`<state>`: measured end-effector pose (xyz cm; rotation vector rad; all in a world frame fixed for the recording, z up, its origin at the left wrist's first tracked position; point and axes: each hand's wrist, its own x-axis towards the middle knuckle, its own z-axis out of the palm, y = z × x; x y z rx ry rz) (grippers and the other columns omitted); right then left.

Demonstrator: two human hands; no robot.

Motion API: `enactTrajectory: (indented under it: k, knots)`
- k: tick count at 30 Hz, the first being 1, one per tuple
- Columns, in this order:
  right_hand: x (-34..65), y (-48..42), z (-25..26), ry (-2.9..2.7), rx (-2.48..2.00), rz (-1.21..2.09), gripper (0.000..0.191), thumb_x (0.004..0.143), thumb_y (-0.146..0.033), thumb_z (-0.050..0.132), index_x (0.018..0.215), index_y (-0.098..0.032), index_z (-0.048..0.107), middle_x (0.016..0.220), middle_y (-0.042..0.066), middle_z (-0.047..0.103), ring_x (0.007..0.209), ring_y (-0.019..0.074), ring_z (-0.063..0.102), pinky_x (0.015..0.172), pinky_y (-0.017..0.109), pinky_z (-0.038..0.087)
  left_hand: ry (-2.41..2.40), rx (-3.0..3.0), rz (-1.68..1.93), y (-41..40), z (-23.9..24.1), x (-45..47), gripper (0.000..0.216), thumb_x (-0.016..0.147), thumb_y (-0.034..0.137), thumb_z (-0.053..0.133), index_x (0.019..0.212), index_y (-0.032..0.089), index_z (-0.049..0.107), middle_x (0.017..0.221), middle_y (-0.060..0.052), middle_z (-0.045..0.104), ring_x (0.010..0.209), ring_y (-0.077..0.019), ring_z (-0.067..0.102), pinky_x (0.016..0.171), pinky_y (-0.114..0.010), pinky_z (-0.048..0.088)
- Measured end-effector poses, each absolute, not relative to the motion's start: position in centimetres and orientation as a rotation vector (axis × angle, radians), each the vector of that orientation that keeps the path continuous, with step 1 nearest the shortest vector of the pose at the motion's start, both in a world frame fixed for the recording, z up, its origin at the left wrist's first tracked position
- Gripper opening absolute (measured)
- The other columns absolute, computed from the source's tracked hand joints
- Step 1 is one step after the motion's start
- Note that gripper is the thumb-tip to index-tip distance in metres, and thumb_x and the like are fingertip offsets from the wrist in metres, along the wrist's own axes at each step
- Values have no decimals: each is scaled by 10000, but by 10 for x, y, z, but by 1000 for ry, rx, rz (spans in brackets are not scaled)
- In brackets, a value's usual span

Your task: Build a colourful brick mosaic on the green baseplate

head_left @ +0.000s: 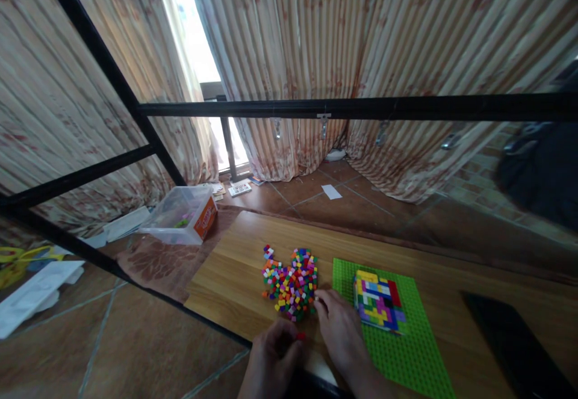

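Near the front edge of the wooden table, my left hand (273, 357) has thumb and forefinger closed around a small red block (300, 336). My right hand (339, 330) is at the right side of a pile of small coloured blocks (291, 281), its fingertips pinched together. A tiny pale spot shows at those fingertips; whether it is a block is unclear. Just right of this hand lies a green studded baseplate (418, 342). On it sits a flat, multicoloured brick build (378, 300) in yellow, red, blue, purple and white.
A dark flat object (510, 339) lies at the right of the wooden table (221, 272). On the floor behind the table's left end stands a clear plastic bin (174, 218) with an orange label. Black metal bars (271, 109) cross in front of the curtains.
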<state>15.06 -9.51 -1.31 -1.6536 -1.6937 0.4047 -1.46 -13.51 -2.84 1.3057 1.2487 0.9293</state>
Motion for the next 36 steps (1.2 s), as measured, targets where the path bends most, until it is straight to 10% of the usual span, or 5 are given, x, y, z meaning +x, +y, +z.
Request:
enactTrajectory:
  k: [24,36]
  knots:
    - [235,-130,26,-1418,-1595,605,283,901,-428,513,986,-251,717,1039,53,704,980,203,658,867,324,526,878,1106,998,-89,15,107,110,774,260,634,816,161,660,749,-14,649,624,-112,572,611,-228,485]
    - [268,-80,19,-1613,-1768,279,232,872,-360,531,856,-249,734,1072,60,599,1023,234,561,906,398,456,1230,1817,987,-62,13,113,290,851,121,490,1063,219,662,1046,-73,614,953,-176,595,863,-314,502]
